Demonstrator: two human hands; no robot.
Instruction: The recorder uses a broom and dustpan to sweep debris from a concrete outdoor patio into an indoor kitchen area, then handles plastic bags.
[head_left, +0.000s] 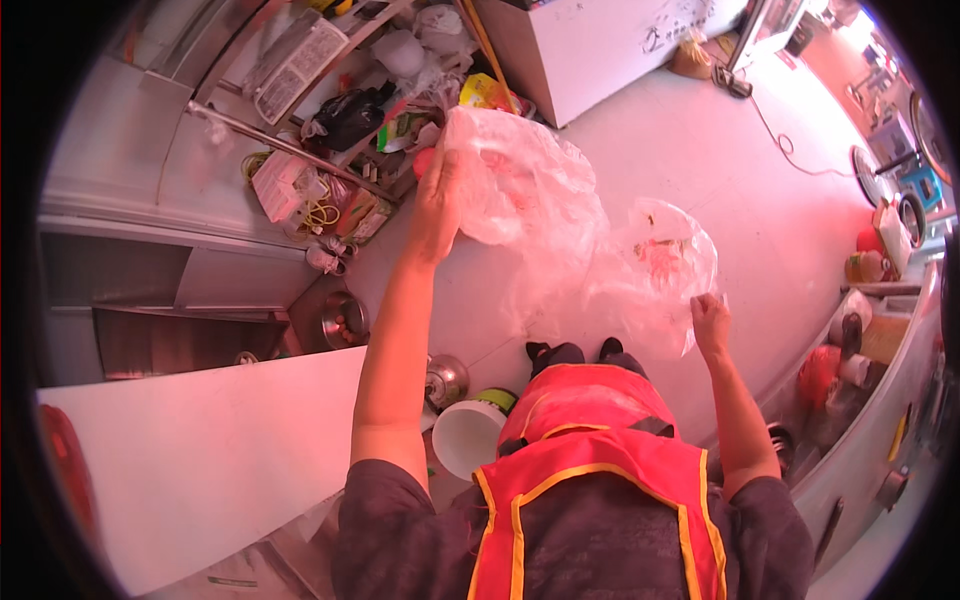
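A large, crumpled, translucent plastic bag (525, 180) is stretched between my two hands above the floor, with reddish print or marks on it. My left hand (442, 199) is raised at its upper left edge, the fingers partly hidden against the plastic. My right hand (710, 322) is closed on the bag's lower right corner, its knuckles up. Below the bag show my dark shoes and the red apron (592, 405) with yellow trim that I wear.
A white bucket (469, 439) and a metal kettle (448, 381) stand left of my legs. A white tabletop (225, 450) lies at left. Cluttered shelves hold bags, including a black one (349, 116). A white chest (600, 52) stands ahead; a counter (862, 450) runs along the right.
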